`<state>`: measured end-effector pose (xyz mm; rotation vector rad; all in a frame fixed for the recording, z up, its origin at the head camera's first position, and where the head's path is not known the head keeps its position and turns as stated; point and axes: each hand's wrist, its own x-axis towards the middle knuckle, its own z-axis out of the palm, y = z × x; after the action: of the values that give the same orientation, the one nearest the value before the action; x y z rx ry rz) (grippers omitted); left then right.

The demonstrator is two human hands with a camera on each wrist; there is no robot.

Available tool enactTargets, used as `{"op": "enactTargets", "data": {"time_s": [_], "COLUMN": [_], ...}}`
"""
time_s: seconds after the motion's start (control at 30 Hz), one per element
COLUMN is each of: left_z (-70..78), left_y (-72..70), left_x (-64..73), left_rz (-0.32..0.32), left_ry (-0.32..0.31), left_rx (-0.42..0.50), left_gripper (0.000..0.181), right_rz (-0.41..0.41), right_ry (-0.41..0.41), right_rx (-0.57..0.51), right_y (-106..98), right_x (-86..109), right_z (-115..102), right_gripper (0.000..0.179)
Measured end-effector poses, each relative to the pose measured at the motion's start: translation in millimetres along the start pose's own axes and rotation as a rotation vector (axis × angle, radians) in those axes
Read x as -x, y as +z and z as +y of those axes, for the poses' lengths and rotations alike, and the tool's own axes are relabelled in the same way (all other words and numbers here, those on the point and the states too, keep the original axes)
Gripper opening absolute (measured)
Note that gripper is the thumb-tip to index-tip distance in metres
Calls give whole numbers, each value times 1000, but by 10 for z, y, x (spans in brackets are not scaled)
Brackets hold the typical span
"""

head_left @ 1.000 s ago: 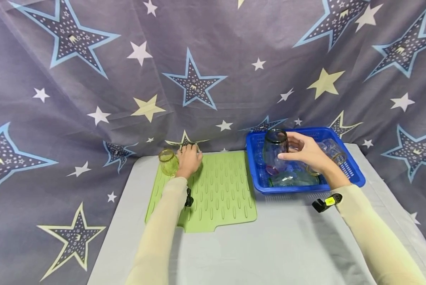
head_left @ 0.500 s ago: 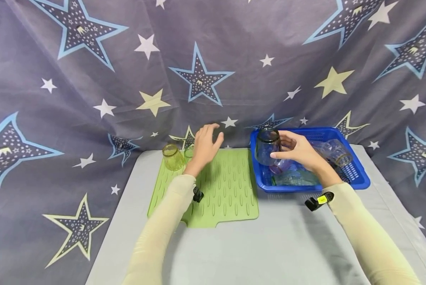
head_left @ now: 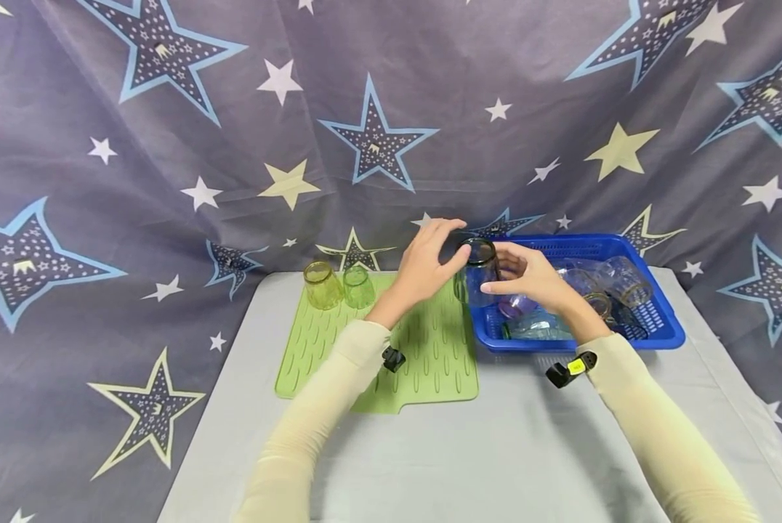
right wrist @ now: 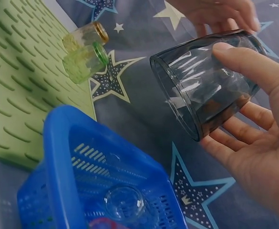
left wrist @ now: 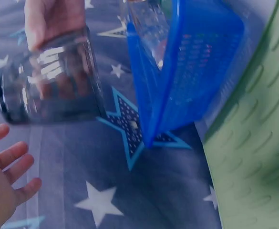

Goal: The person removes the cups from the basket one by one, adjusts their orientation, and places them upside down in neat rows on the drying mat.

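Observation:
My right hand (head_left: 533, 282) holds a smoky grey drinking glass (head_left: 476, 280) near the left wall of the blue basket (head_left: 577, 344). In the right wrist view, its thumb and fingers grip the side of the grey glass (right wrist: 211, 81). My left hand (head_left: 425, 267) reaches up to the glass from the left with thumb and fingers spread. In the left wrist view the fingers (left wrist: 17, 157) of this hand lie just below the glass. A yellow glass (head_left: 323, 289) and a smaller green glass (head_left: 358, 289) stand side by side at the far left of the green drying mat (head_left: 437, 370).
Several clear and tinted glasses lie in the basket, among them a purple one (head_left: 514, 305) and a clear one (head_left: 629, 285) at the right. A star-patterned curtain (head_left: 234, 181) hangs right behind the mat and basket. The white table (head_left: 469, 465) extends in front.
My left hand has come away from the green glass on the mat and moved right, toward the grey glass. My right hand has carried the grey glass leftward from over the basket.

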<state>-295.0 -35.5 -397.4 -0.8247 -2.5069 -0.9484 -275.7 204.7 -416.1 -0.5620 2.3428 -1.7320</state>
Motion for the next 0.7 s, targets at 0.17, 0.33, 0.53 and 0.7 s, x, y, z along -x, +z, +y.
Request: {"op": "enactTargets", "data": {"time_s": [0.17,0.33,0.53,0.7], "left_z": [106,161,187,191], "left_y": [47,97,159,191], "left_x": [-16,-31,-29,-16], "left_rz": [-42,-54,-77,-65], "left_ry": [59,85,62,53], "left_rx": [19,12,-31,-77], "left_gripper": [49,47,45,39], "right_rz": [-32,-59,-71,-78], "right_ry": [2,4,-32,-63], "right_rx": [-12,-41,-109,-107], "right_y": [76,142,204,228], "right_x": [-32,-50,-67,-84], "right_z": [3,8,18,32], "right_gripper": [71,76,71,70]}}
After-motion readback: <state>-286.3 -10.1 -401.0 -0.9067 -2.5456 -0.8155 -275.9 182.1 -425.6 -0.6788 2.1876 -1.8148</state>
